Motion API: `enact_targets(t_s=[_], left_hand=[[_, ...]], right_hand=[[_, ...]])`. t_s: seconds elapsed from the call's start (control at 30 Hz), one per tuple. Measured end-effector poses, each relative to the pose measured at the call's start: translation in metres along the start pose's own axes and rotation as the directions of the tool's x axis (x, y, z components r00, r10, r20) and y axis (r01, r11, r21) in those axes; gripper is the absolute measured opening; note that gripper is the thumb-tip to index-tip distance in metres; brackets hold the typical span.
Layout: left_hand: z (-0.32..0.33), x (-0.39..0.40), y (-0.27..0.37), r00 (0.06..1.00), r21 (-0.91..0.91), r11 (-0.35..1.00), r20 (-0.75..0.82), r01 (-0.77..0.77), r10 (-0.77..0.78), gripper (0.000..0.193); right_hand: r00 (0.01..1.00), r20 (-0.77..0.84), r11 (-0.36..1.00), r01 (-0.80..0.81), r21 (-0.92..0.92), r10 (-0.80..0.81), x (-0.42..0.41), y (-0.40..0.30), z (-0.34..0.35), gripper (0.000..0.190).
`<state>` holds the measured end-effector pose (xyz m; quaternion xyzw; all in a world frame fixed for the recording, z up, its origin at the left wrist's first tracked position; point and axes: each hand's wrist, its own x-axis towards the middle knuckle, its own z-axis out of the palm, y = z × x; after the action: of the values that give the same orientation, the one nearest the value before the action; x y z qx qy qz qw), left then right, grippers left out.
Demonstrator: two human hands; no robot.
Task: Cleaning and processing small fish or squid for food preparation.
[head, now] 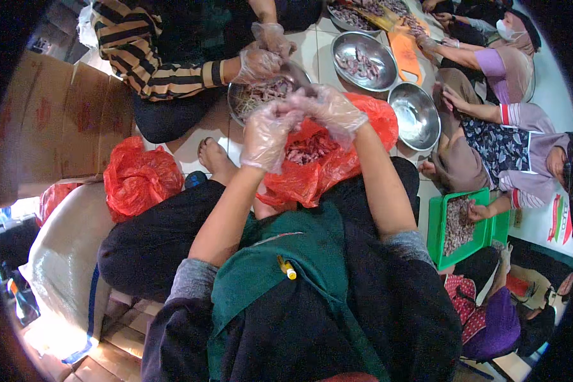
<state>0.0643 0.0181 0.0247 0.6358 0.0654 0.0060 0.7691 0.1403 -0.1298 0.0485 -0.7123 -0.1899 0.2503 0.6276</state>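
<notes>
My left hand (pixel 266 136) and my right hand (pixel 336 112), both in clear plastic gloves, meet fingertip to fingertip above an opened red plastic bag (pixel 334 179). Their fingers are bent inward; blur hides whether a small piece sits between them. Inside the bag, which lies before my lap, is a heap of small pinkish-purple food pieces (pixel 310 149). Just beyond my fingers stands a steel bowl (pixel 236 111) with similar pieces and pale strands. Another person's gloved hands (pixel 262 62) work over that bowl.
Two steel bowls (pixel 387 79) (pixel 414 117) and an orange cutting board (pixel 403 55) lie beyond on the tiles. To the right is a green plastic tray (pixel 434 234), a person's hand in it. A bunched red bag (pixel 142 179), a white sack (pixel 69 238) and cardboard boxes (pixel 62 114) stand left.
</notes>
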Motion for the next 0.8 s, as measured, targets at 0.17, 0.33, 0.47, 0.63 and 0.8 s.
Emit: enact_targets(t_s=[0.17, 0.33, 0.47, 0.63, 0.8], left_hand=[[0.021, 0.004, -0.031, 0.995, 0.476, 0.875, 0.082, -0.086, 0.053, 0.029], [0.016, 0.022, -0.138, 0.834, 0.898, 0.282, 0.425, -0.338, -0.351, 0.027], [0.025, 0.020, -0.160, 0.654, 0.815, 0.005, 0.469, -0.579, -0.593, 0.029], [0.007, 0.016, -0.145, 0.762, 0.933, 0.086, 0.337, -0.350, -0.553, 0.032], [-0.003, 0.011, -0.139, 0.716, 0.927, 0.167, 0.367, -0.337, -0.593, 0.037]], right_hand=[[0.885, -0.409, 0.951, -0.289, -0.106, 0.223, 0.000, 0.006, -0.078, 0.046], [0.775, -0.630, 0.792, -0.417, -0.446, 0.053, 0.058, -0.012, -0.166, 0.061], [0.683, -0.730, 0.701, -0.515, -0.494, -0.013, 0.070, 0.005, -0.217, 0.063], [0.736, -0.671, 0.972, -0.212, -0.103, 0.090, 0.048, 0.012, -0.186, 0.043], [0.784, -0.584, 0.975, -0.124, 0.184, 0.209, -0.024, 0.014, -0.130, 0.031]])
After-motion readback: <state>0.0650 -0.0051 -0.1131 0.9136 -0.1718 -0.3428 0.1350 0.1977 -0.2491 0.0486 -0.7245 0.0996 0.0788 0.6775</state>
